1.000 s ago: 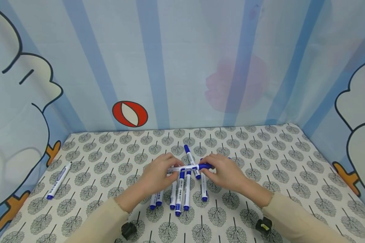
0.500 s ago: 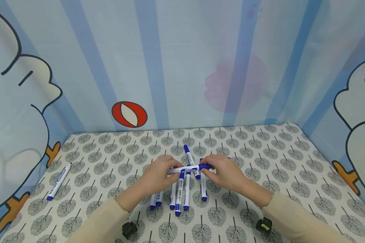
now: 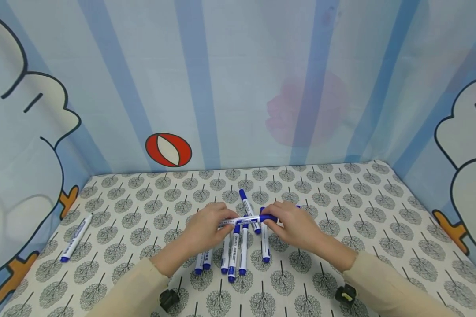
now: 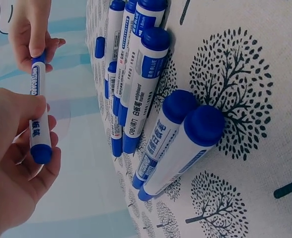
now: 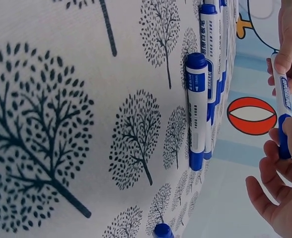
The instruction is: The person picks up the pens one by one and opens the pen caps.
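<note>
A whiteboard marker [image 3: 246,220] with a white barrel and blue cap is held level in front of me, above the other markers. My left hand [image 3: 207,225] pinches its barrel end between thumb and fingers. At the other end my right hand [image 3: 295,223] pinches the blue cap. The left wrist view shows the blue end plug [image 4: 40,153] sticking out past the left thumb. In the right wrist view the cap [image 5: 284,136] lies under the right thumb, against the barrel. Below the hands lie several similar markers [image 3: 233,255], their far ends partly hidden.
Off to the left lies one marker [image 3: 76,237] without a cap, its dark tip pointing away. Another marker [image 3: 246,204] lies slanted behind the held one. A small blue end [image 3: 298,206] shows behind the right hand. The tree-patterned tablecloth [image 3: 143,198] meets a striped backdrop [image 3: 246,88].
Both hands and the held marker stay almost where they were. The marker's printed label is turned slightly differently. The view has shifted a little.
</note>
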Tool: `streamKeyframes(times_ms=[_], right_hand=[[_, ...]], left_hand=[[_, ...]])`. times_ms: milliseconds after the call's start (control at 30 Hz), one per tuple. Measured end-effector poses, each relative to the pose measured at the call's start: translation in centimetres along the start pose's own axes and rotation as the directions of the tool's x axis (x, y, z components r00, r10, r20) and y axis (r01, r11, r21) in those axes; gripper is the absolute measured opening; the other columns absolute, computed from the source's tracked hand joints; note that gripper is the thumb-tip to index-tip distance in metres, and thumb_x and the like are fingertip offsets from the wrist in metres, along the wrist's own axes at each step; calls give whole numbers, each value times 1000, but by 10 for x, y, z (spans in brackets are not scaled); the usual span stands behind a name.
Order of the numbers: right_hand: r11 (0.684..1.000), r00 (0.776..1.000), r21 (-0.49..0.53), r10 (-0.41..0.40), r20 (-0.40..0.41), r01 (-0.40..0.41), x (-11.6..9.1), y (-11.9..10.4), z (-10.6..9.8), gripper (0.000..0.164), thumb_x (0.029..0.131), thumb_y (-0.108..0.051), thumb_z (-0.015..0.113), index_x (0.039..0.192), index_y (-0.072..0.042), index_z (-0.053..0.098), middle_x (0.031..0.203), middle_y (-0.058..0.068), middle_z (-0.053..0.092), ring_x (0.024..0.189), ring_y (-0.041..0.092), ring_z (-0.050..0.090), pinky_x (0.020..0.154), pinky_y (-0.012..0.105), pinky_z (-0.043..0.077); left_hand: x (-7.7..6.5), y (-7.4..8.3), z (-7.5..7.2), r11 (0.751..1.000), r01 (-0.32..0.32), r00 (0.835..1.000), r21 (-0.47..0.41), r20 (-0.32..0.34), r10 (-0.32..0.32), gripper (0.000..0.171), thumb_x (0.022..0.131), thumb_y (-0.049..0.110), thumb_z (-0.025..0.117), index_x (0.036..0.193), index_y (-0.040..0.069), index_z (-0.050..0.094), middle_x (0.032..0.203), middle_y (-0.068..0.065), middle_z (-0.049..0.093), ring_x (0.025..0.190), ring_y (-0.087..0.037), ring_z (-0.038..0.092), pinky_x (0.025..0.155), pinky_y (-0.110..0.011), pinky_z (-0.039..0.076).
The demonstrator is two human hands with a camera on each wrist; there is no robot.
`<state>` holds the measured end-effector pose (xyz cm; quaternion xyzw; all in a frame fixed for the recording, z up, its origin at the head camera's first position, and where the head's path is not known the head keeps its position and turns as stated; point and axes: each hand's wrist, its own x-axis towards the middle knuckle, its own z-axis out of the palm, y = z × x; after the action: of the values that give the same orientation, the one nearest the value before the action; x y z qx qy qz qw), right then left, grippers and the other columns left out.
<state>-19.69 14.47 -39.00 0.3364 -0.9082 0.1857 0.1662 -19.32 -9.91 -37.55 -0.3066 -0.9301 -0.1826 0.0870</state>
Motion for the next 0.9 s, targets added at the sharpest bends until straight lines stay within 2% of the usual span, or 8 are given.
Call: streamKeyframes(times_ms=[233,500,700,800,900], right_hand=[[999,999,-1,-46,-8,46,-2,1,0,13,86,-23,63,98,-18,65,86,-10,63,75,7,50,63,21,42],[996,997,46,-74,35,73,-2,1,-3,10,87,-21,61,96,-17,64,81,-11,60,74,6,50,68,23,43],[994,994,78,-79,78,73,-2,-1,-5,9,89,-20,59,96,-17,63,81,-12,59,70,4,46,66,22,42],[992,993,100,-82,87,73,-5,1,-5,10,90,-20,57,97,-17,63,81,-12,58,69,3,45,65,22,41],[986,992,152,-87,90,73,-7,10,-8,9,92,-16,54,94,-14,62,74,-11,54,65,2,41,63,22,41]], left_hand=[[-3,3,0,996,-61,998,70,-26,63,23,81,19,68,103,17,68,79,11,51,70,-2,43,58,-16,39],[-6,2,1,986,-127,988,107,-76,135,23,80,18,69,103,15,68,77,9,50,66,-3,40,54,-14,36],[-10,2,1,981,-148,980,124,-112,162,22,80,18,70,101,14,70,75,9,48,64,-3,39,49,-12,33],[-10,1,3,974,-189,969,123,-137,205,21,80,17,69,100,14,70,75,8,48,63,-4,39,48,-11,32],[-11,-7,2,962,-228,946,150,-198,256,21,77,11,70,98,13,70,74,7,50,64,-5,40,49,-11,32]])
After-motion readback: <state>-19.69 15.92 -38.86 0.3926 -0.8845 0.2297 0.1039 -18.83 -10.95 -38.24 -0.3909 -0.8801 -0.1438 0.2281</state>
